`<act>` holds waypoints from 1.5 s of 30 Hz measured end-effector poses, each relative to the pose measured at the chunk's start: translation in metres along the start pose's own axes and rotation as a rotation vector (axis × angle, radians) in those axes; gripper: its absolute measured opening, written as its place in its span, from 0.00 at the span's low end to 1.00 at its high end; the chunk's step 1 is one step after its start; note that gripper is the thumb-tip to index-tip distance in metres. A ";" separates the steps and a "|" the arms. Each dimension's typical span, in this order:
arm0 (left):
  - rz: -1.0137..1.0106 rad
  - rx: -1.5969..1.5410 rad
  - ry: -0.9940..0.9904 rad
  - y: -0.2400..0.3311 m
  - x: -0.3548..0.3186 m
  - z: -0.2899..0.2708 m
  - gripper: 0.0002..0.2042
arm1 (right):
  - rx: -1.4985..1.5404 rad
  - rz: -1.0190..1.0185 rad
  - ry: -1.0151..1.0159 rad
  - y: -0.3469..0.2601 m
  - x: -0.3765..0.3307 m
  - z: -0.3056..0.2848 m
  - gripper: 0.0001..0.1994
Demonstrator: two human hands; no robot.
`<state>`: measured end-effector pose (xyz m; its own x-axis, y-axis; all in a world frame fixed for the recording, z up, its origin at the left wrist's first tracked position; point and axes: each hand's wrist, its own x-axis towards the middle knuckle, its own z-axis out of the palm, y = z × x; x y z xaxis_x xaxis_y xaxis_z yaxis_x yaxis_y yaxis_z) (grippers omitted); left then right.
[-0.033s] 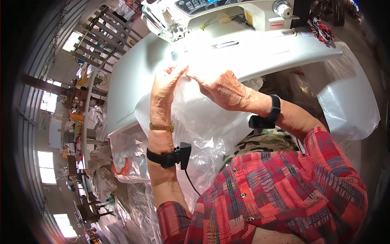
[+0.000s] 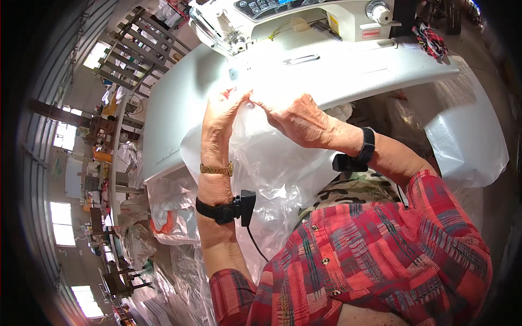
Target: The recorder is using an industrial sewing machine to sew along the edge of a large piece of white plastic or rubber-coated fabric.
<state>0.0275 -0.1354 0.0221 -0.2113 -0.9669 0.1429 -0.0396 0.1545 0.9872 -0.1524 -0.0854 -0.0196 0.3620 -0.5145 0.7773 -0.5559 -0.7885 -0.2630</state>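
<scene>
At the front of the white sewing machine table, my left hand and my right hand meet, thumbs and fingertips pinched together. Between them is the upper edge of a clear plastic sheet, which hangs down over my lap. Strong glare washes out the fingertips and the sheet's edge. Just beyond my hands stands the white sewing machine, its needle end a short way ahead of my left fingers.
More clear plastic drapes over the table's right side. A bundle of plaid cloth sits by the machine's handwheel. Crumpled plastic lies at lower left. A slatted wooden rack stands beyond the table's left side.
</scene>
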 end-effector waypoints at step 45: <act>0.392 0.957 -0.117 -0.061 0.047 -0.020 0.21 | -0.130 0.100 -0.391 0.115 0.048 0.067 0.15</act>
<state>0.0396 -0.1943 -0.0304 -0.4677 -0.7963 0.3835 -0.6951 0.5994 0.3970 -0.1491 -0.2233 -0.0507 0.5443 -0.6951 0.4696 -0.6835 -0.6920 -0.2321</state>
